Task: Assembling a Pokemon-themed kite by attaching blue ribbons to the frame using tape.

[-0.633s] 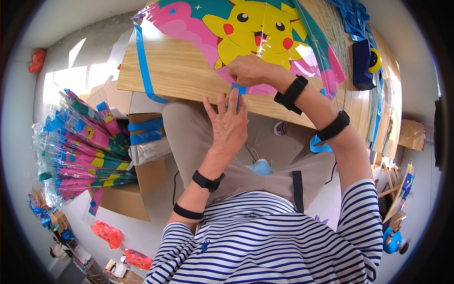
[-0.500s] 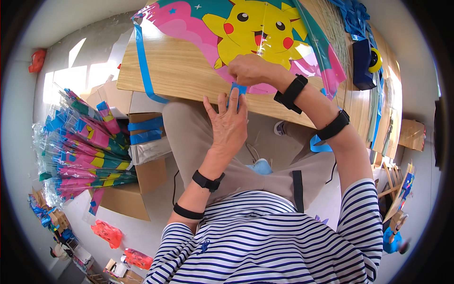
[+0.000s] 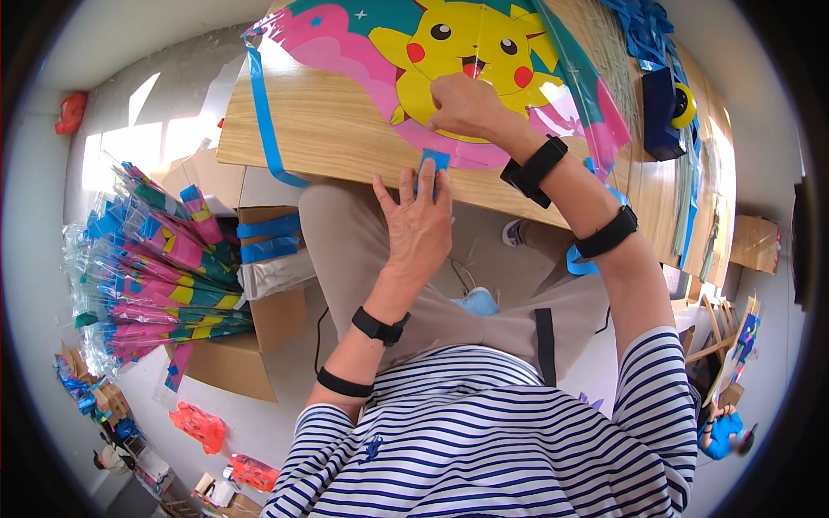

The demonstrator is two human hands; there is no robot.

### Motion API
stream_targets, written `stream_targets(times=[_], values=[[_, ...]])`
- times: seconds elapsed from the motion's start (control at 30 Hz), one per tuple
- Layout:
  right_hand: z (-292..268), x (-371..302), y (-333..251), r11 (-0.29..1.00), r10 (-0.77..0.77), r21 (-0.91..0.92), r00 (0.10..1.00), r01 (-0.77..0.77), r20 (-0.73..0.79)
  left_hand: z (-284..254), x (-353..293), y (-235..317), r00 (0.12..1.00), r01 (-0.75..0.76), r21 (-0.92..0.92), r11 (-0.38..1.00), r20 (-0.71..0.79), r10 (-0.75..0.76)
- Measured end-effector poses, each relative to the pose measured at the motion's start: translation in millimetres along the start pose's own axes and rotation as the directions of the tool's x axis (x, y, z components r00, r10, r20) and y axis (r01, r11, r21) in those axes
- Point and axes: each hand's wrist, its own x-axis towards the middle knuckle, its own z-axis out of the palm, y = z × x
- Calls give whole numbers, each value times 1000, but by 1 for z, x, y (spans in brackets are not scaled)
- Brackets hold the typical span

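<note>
A printed plastic sheet (image 3: 345, 65) in pink, teal and yellow, bearing a yellow cartoon figure, lies flat on the wooden table. At its near tip, by the table's front edge, is a short blue strip (image 3: 436, 159). My left hand (image 3: 417, 220) is spread, its fingertips against this strip and the table edge. Over the cartoon figure, my right hand (image 3: 466, 105) is closed in a fist, back upward. Its fingers are tucked under, so anything inside them is hidden.
A long blue ribbon (image 3: 263, 112) hangs over the table's left side. At left, a cardboard box (image 3: 229, 367) holds several rolled printed sheets (image 3: 177, 272). A dark blue tape dispenser (image 3: 663, 121) with a yellow roll stands at right, near thin pale rods. Another person (image 3: 719, 434) is far right.
My right hand has moved away from the blue strip, farther up over the cartoon figure, still closed. My left hand has stayed at the strip.
</note>
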Motion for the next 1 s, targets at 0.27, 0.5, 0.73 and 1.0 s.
stream_targets(times=[0.27, 0.5, 0.73, 1.0], values=[[6, -24, -2, 980, -72, 188, 997, 71, 1, 0, 0, 2, 1000, 20, 12, 1000, 6, -20], [27, -15, 3, 991, 104, 90, 993, -98, -57, -2, 1, 2, 1000, 15, 33, 999, 27, -16], [33, -30, -2, 975, 156, 181, 980, -132, -122, -1, -1, 1, 999, 37, 33, 999, 31, -38], [-17, -83, 68, 864, 439, 435, 803, -255, -403, -4, 0, 4, 995, 40, 52, 998, 90, -44]])
